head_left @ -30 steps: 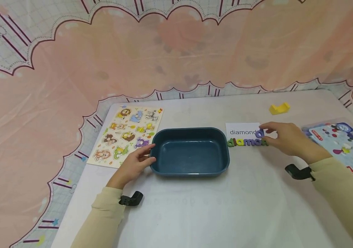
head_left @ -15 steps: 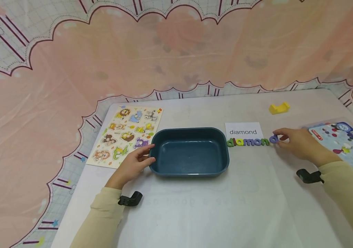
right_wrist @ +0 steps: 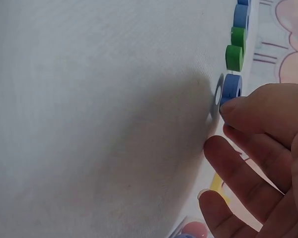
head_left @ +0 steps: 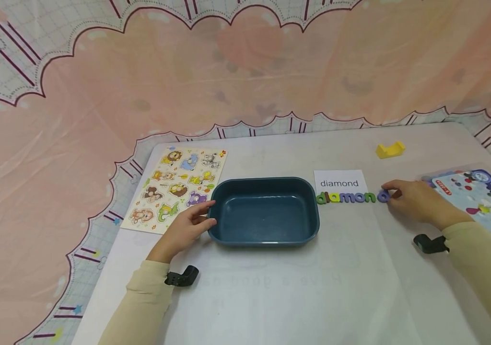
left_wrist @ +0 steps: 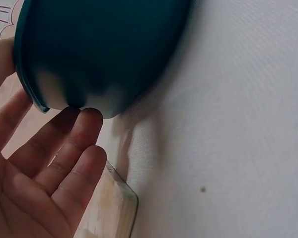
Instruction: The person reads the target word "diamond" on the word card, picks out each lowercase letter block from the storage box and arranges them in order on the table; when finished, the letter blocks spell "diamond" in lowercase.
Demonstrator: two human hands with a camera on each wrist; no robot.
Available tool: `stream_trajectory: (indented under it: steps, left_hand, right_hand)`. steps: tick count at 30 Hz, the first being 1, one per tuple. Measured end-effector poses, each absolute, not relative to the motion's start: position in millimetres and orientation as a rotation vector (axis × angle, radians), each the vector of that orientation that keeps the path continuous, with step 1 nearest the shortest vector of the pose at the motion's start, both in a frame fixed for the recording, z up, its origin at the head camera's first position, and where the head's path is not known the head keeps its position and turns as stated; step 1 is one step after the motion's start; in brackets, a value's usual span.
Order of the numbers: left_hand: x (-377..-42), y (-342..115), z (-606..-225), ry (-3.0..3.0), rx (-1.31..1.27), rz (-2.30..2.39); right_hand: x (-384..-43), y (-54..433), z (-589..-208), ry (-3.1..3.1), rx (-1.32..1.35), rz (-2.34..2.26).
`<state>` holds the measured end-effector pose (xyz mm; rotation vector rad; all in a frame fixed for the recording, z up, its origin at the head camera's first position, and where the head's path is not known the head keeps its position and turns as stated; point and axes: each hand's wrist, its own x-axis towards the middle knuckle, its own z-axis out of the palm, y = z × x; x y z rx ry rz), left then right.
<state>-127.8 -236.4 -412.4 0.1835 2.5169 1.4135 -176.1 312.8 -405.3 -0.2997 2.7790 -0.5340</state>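
My right hand (head_left: pixel 414 201) pinches a purple toy letter "d" (head_left: pixel 383 196) between thumb and forefinger, at the right end of a row of coloured letters (head_left: pixel 344 198). The right wrist view shows the thumb on the letter's edge (right_wrist: pixel 232 85) close over the white table, with a small gap to the green letter beside it. A white card (head_left: pixel 338 178) printed "diamond" lies just behind the row. My left hand (head_left: pixel 183 231) touches the left end of a dark teal tub (head_left: pixel 263 215). Its relaxed fingers (left_wrist: pixel 74 148) rest against the outer wall in the left wrist view.
An animal puzzle board (head_left: pixel 174 189) lies left of the tub, partly behind my left hand. A yellow curved block (head_left: pixel 390 150) sits at the back right. A blue printed package (head_left: pixel 474 201) lies on the right, partly behind my right hand.
My right hand has moved right and down from over the card, bringing the purple letter to the end of the row. It now looks turned or lowered slightly. The left hand stays put.
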Motion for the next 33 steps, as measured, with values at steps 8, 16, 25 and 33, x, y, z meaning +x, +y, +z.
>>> stream_trajectory:
  steps: [8,16,25,33]
  left_hand:
    - [-128.0,-238.6,-412.5,2.521,0.189,1.415]
    - [-128.5,-237.9,-412.2,2.540,0.187,1.393]
    - [-129.6,-237.3,-410.3,2.564,0.215,1.367]
    - [-129.7,-239.4,-411.6,2.556,0.206,1.372]
  right_hand:
    - [-179.4,310.0,-408.5,2.771,-0.312,-0.514]
    - [-181.8,308.0,-407.4,2.777,-0.335,-0.493]
    - [-180.5,306.4,-407.0,2.778,-0.326,-0.497]
    - [-177.8,306.7,-408.7,2.771,-0.300,-0.538]
